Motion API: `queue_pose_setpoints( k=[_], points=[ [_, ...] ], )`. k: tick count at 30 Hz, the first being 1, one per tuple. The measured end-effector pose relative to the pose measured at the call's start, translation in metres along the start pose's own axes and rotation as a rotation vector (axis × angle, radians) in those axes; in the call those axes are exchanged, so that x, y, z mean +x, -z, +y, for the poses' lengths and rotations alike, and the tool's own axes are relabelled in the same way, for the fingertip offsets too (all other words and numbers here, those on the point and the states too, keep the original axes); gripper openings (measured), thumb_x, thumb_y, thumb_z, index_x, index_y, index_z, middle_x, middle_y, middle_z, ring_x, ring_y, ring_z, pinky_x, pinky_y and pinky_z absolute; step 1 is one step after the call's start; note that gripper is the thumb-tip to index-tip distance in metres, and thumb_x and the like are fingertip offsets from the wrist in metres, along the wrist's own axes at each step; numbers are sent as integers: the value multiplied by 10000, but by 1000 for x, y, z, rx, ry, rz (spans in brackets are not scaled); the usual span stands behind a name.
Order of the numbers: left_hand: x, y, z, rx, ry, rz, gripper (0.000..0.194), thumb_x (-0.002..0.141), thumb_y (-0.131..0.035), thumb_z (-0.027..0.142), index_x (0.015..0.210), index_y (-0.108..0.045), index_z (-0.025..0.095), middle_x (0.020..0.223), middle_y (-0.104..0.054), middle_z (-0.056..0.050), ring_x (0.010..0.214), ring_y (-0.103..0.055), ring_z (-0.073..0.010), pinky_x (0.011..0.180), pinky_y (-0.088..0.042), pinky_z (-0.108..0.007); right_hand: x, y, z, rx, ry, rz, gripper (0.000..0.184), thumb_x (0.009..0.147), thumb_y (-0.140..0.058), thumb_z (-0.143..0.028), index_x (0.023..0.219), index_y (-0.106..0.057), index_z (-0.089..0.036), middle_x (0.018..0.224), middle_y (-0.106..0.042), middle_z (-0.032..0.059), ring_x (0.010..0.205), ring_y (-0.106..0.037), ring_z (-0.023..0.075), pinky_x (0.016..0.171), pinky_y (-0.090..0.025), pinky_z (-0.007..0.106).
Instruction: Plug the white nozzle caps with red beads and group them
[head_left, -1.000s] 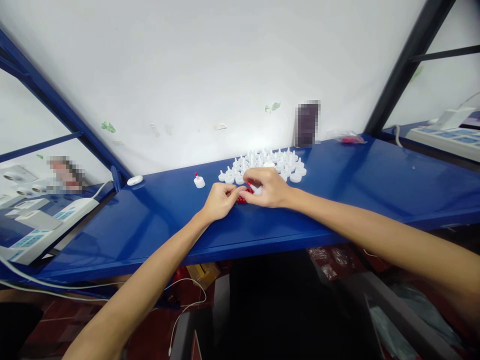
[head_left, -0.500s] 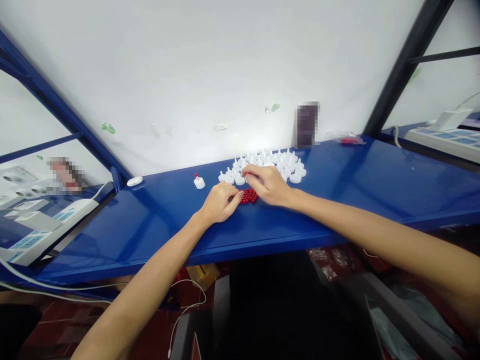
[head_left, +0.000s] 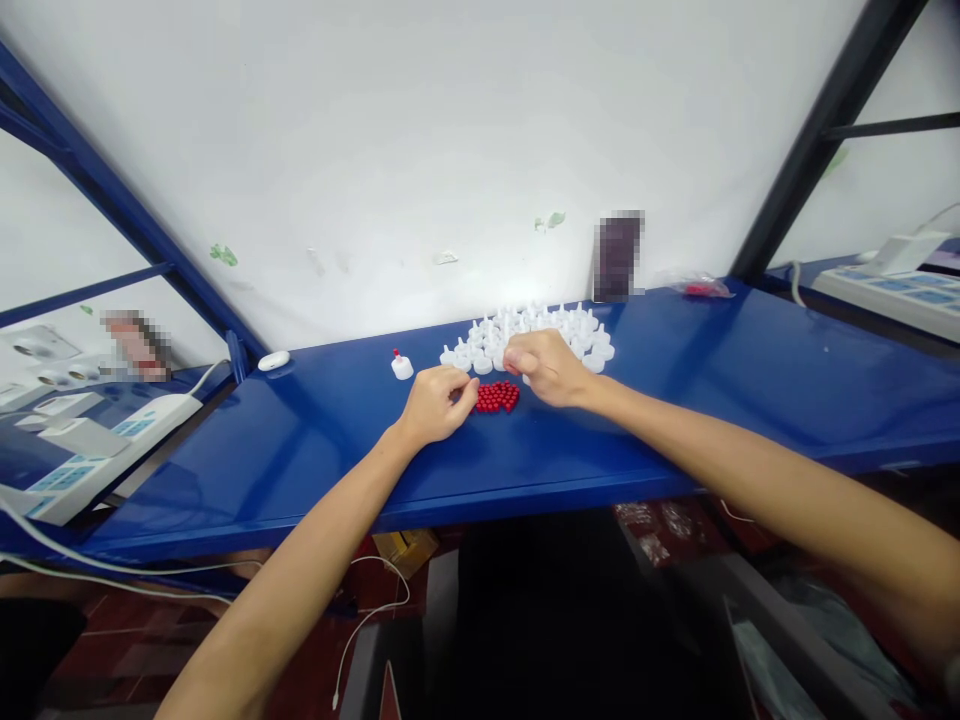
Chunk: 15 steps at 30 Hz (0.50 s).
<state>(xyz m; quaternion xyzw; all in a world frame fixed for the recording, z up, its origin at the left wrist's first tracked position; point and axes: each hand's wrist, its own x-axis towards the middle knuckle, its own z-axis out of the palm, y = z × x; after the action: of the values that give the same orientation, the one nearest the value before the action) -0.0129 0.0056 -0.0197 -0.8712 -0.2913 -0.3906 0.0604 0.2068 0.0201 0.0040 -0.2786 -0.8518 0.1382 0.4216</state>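
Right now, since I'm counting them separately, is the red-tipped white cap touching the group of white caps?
Apart: the head view shows a strip of blue tabletop between the red-tipped white cap and the group of white caps.

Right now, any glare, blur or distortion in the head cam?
Head view: light glares on the wall behind the white caps, washing out their edges; the glossy desk carries dark streaks, shadow or reflection, can't tell; the right hand is slightly soft, any grip unclear; wide-angle stretch shows toward the corners; below the desk, mostly dark.
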Motion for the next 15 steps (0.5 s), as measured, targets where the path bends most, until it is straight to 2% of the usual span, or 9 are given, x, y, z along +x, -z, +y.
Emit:
queue_pose_setpoints(
  k=[3,8,12,15],
  points=[
    [0,0,-6,42,20,19,426,948,-494,206,550,-342,195,501,-378,31,489,-365,-110,532,-281,-294,2,1,2,8,4,-47,689,950,-252,-754,539,-390,-219,536,-445,-15,524,-414,119,593,-304,304],
    [-1,3,-9,47,58,5,401,979,-459,237,590,-370,200,531,-394,26,515,-381,-124,557,-296,-298,0,4,3,-9,28,3,559,978,-292,-628,618,-422,-221,560,-439,-23,531,-423,126,589,-305,295],
    [-2,5,-6,-81,119,-83,269,1026,-393,314,850,-551,186,670,-538,10,596,-482,-136,631,-372,-289,-6,0,-8,-82,8,-27,288,979,-372,-432,886,-526,-207,613,-501,-32,534,-450,139,591,-329,289],
    [-3,5,-4,-202,114,-88,310,1036,-362,399,905,-544,184,713,-558,4,616,-504,-138,647,-389,-287,-9,-9,-17,-179,36,-105,214,969,-436,-348,1085,-531,-196,796,-654,27,627,-538,166,613,-360,289]
  ],
)
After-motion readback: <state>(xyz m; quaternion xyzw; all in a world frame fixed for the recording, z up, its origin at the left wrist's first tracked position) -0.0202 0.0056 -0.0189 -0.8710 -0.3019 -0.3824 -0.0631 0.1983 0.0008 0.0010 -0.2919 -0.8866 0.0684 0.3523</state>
